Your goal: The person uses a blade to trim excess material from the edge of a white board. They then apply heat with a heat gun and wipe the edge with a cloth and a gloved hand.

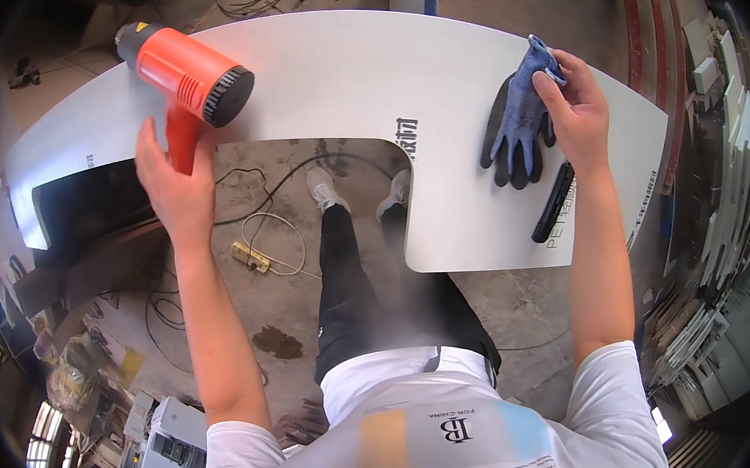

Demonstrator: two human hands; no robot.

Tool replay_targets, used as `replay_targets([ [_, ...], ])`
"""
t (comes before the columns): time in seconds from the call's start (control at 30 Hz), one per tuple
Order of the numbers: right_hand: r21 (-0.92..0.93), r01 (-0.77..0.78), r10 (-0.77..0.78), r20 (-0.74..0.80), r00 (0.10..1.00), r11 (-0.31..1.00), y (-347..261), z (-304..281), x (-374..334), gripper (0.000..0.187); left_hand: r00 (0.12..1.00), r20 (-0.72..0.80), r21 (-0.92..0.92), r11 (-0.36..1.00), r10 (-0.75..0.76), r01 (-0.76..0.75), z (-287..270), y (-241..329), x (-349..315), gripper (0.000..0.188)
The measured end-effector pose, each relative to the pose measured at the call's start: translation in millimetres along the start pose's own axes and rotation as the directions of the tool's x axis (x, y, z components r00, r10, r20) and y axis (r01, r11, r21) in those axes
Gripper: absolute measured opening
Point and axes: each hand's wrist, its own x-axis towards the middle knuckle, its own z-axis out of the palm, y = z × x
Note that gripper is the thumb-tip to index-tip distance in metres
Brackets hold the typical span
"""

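Observation:
An orange-red heat gun [190, 71] with a black ribbed rear cap is at the upper left, over a large white curved board [315, 77]. My left hand [176, 181] is closed around its handle. On the right, my right hand [582, 110] pinches the cuff of a pair of work gloves [522, 116], blue on top with dark grey palms. Their fingers hang toward me against the board. Just below the gloves, a slim black tool [554, 203], perhaps a cutter or marker, lies on the board beside my right forearm.
The board has a rounded cut-out facing me, through which the concrete floor shows. A yellow power strip [251, 257] and loose cables lie there between the board and my legs. Stacked white strips [736, 190] line the right side. A white machine [173, 456] stands at lower left.

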Motion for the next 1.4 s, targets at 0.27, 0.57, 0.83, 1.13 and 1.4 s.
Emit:
replay_targets([
  [0.27,0.435,-0.046,-0.055,0.217,0.975,0.899,-64,39,-75,0.043,0.898,0.338,-0.749,0.658,0.281,0.077,-27,152,-77,0.092],
  [0.57,-0.481,0.288,-0.279,0.091,0.956,0.828,-18,54,-52,0.052,0.622,0.696,-0.543,0.302,-0.359,0.783,-27,106,-155,0.025],
  [0.83,-0.77,0.292,-0.455,0.002,0.89,0.567,37,55,4,0.053,0.74,0.666,-0.603,0.521,-0.088,0.604,50,147,-137,0.028],
  [1.13,-0.771,0.324,-0.483,0.023,0.875,0.549,35,57,4,0.05,0.519,0.851,-0.506,0.143,-0.077,0.851,41,180,-142,0.031],
  [1.4,-0.8,0.307,-0.465,0.039,0.884,0.516,28,59,2,0.053,0.588,0.803,-0.494,0.444,-0.096,0.747,43,183,-148,0.025],
])
